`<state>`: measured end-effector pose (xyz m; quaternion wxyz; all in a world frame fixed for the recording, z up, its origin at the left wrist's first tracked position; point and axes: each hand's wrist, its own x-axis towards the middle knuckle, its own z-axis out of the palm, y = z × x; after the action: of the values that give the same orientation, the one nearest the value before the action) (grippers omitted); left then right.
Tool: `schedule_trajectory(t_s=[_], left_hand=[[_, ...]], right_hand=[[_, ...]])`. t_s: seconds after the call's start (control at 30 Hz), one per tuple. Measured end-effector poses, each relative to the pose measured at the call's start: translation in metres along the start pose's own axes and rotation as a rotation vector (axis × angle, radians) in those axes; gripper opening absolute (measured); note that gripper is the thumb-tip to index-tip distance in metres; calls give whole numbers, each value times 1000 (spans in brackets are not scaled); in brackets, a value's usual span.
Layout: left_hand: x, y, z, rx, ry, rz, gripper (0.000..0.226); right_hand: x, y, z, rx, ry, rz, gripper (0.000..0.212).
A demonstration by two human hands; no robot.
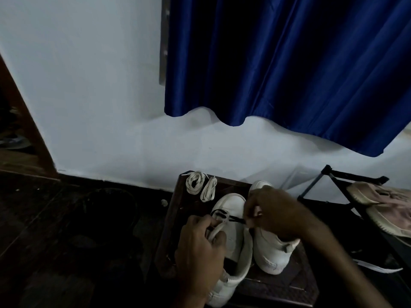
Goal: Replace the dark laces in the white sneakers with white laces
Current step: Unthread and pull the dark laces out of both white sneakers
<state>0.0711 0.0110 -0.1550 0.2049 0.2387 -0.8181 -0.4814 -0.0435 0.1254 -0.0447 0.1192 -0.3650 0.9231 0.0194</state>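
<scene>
Two white sneakers stand side by side on a small dark wooden table (278, 283), toes toward the wall. The left sneaker (233, 227) still carries a dark lace (224, 215) across its lowest eyelets. My left hand (200, 243) grips that shoe's tongue and upper. My right hand (275, 212) reaches over the right sneaker (271, 252) and pinches the dark lace's end near the left shoe's edge. Two coiled white laces (201, 185) lie on the table's far left corner.
A white wall rises just behind the table, with a blue curtain (289, 63) hanging above. A black shoe rack (347, 196) stands at the right, holding a pinkish shoe (387, 207). Dark floor spreads to the left.
</scene>
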Motion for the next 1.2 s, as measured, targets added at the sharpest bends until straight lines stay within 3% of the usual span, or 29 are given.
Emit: schedule_trajectory(t_s=[0.1, 0.17, 0.33, 0.5, 0.7, 0.8, 0.93, 1.2], left_hand=[[0, 1, -1, -4, 2, 5, 10], [0, 0, 0, -1, 2, 5, 10], [-1, 0, 1, -14, 6, -8, 9], [-1, 0, 0, 0, 0, -4, 7], [-1, 1, 0, 9, -10, 8, 7], [1, 1, -1, 26, -21, 52, 9], [3, 3, -3, 135, -61, 104, 13], [4, 9, -4, 223, -72, 105, 17]], right_hand=[[-32, 30, -51, 123, -143, 6, 8], [-51, 43, -78, 186, -136, 23, 7], [-35, 62, -82, 325, 234, 169, 5], [17, 56, -42, 292, 380, 286, 3], [39, 31, 15, 56, 273, 300, 19], [32, 13, 29, 137, 271, 185, 17], [29, -2, 37, 155, 98, 132, 14], [36, -10, 40, -55, 106, 108, 21]])
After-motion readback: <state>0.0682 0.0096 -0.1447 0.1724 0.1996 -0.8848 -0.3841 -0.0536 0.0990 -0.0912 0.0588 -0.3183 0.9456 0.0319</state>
